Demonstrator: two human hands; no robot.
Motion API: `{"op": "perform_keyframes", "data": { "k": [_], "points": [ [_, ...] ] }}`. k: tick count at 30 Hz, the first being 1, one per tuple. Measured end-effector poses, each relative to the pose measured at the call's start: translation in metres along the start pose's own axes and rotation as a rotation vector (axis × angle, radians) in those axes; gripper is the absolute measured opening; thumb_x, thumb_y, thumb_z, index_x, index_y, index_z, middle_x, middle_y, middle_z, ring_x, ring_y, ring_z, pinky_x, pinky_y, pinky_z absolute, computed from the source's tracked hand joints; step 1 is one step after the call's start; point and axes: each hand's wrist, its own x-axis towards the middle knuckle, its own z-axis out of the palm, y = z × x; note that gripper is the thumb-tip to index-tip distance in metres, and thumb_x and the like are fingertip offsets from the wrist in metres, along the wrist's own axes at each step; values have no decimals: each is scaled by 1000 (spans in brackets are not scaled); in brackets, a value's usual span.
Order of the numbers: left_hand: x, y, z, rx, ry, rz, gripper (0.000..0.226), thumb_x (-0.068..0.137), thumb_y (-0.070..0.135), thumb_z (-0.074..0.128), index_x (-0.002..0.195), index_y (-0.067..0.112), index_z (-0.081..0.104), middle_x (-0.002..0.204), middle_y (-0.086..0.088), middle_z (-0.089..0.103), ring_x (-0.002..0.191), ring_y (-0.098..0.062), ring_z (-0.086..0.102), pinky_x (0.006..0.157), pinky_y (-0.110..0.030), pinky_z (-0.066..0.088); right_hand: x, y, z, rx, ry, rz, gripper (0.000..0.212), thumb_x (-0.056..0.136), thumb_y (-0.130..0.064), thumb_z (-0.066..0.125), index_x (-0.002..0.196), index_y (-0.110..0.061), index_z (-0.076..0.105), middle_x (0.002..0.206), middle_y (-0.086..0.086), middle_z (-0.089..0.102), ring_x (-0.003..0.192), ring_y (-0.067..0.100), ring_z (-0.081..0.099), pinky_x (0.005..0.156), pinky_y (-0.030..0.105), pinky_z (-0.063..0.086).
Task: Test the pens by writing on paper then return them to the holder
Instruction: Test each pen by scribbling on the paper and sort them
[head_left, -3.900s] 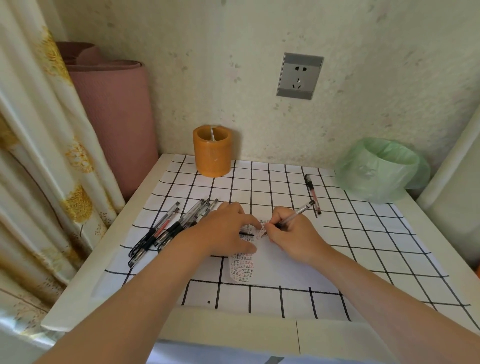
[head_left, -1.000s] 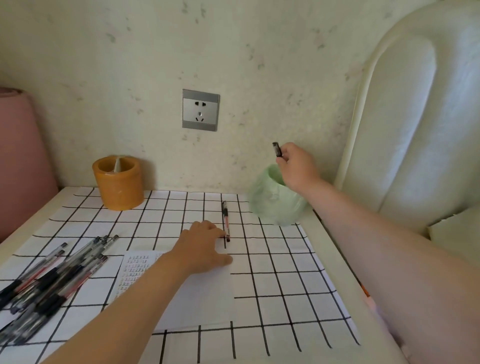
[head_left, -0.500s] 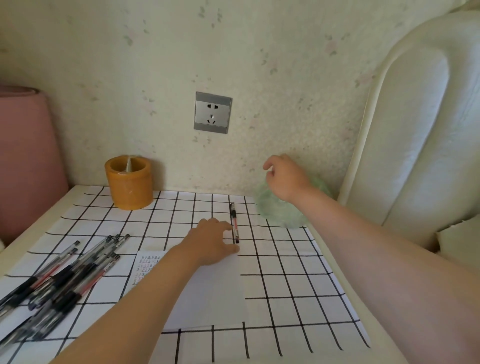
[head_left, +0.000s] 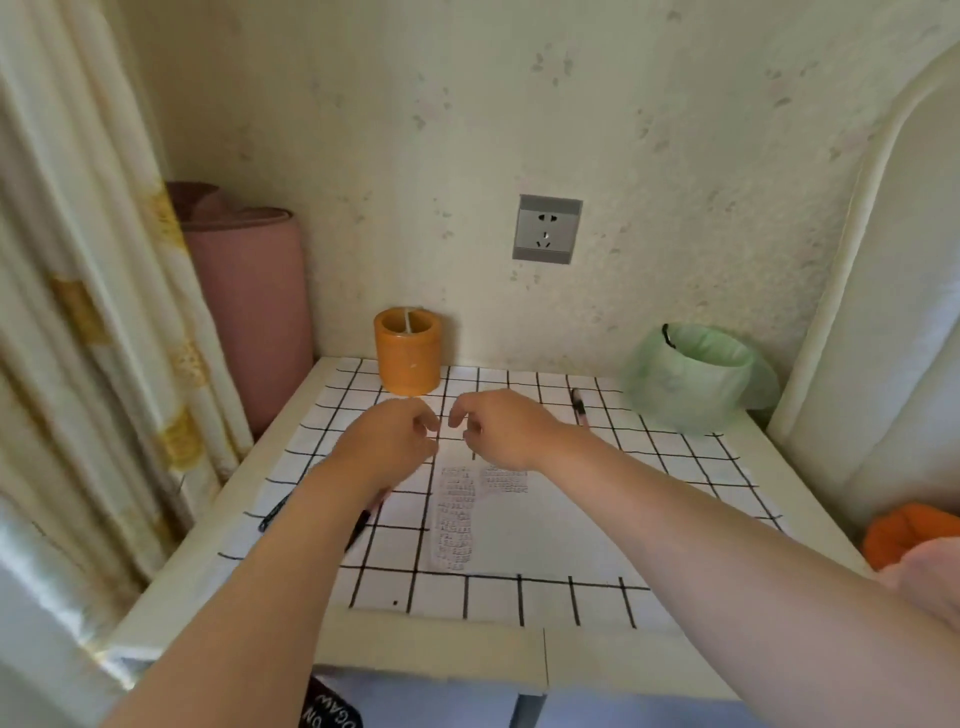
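step: take a pen to test | left grip (head_left: 389, 441), right grip (head_left: 498, 431): loosely curled, holding nothing | tip: pinch one of the pens (head_left: 359, 526) behind left grip, low on barrel

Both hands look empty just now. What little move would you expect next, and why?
Probably the left hand drops to the pens beneath its forearm and picks one: it and the right hand hold nothing, and the paper has blank room.

The white tabletop (head_left: 441, 649) carries a black-grid cloth (head_left: 675, 457) bearing an orange holder (head_left: 408, 358), paper (head_left: 545, 525), a pen (head_left: 578, 409) and a green-lined bin (head_left: 685, 379).
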Motion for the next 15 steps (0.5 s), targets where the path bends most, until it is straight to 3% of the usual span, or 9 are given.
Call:
{"op": "perform_keyframes", "data": {
  "k": [4,7,10,15],
  "points": [
    [-23,-45,-21,-11,-28,-83,10,84,27,68,85,35,64,95,13,65,92,-11,61,83,-32,53,3,-48,28,-2,-58,-160,26,89,-13,57,110,-27,67,108,-4,65,100,19,60,84,38,52],
    [-37,-71,-32,-64,-60,-142,13,71,25,80,74,31,69,82,13,67,79,-6,63,66,-22,51,3,-74,46,7,-84,-244,23,87,-16,65,107,-26,68,110,-3,65,102,19,60,84,39,52],
    [-48,-88,-37,-113,-141,-147,17,65,24,87,71,28,71,74,15,68,71,-4,65,67,-21,54,0,-87,60,-16,-72,-308,22,84,-14,67,104,-24,71,105,-2,66,100,21,61,83,38,52],
    [-54,-92,-35,-42,-221,-71,20,63,30,86,71,36,68,73,19,65,71,1,61,65,-19,47,-2,-89,63,-162,-19,-376,21,86,-18,67,105,-24,73,107,-3,67,105,21,57,93,40,44]
  ]
}}
